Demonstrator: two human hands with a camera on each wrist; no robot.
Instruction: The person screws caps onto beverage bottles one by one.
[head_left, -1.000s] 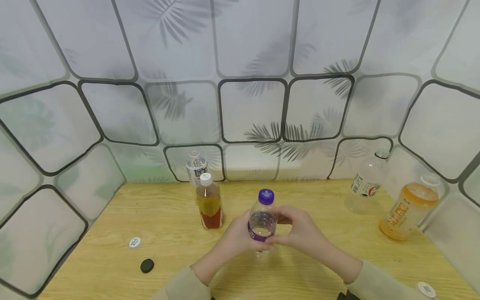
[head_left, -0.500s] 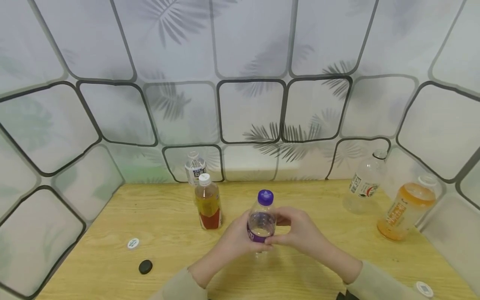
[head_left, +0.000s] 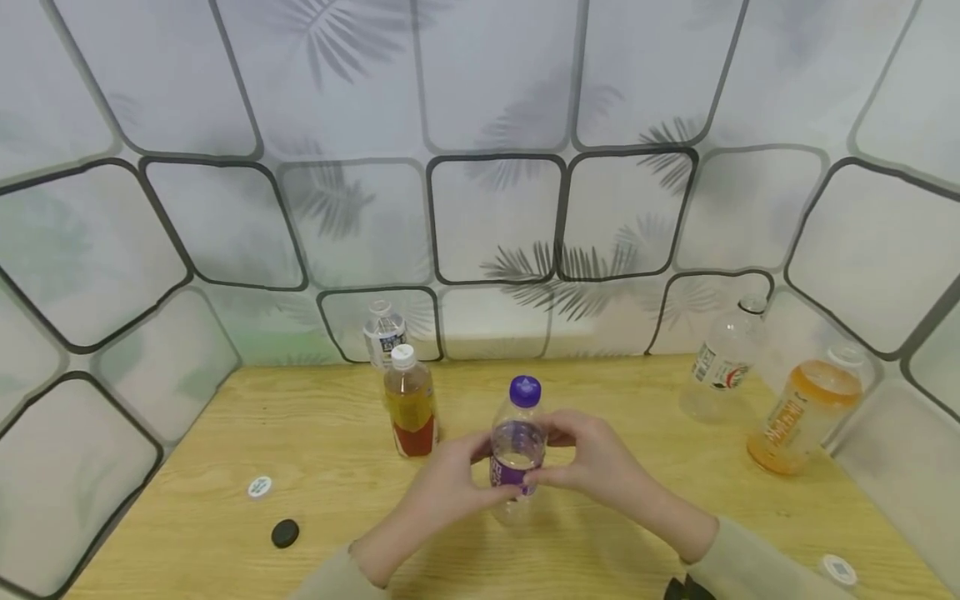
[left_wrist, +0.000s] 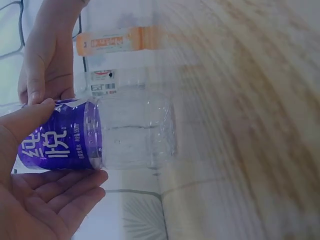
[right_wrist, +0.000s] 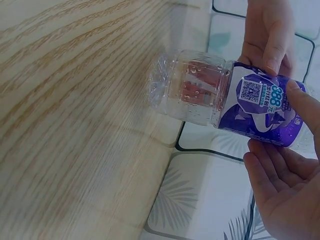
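While both hands clasp it, the purple-capped bottle [head_left: 517,450] stands on the table [head_left: 225,433], right of the tea bottle [head_left: 408,404]. Left hand [head_left: 450,483] and right hand [head_left: 592,462] each grip its purple label; step looks like steadying. Next move probably needs one hand up at the cap [head_left: 525,388]. Bottle base contact unclear; far-side fingers hidden.
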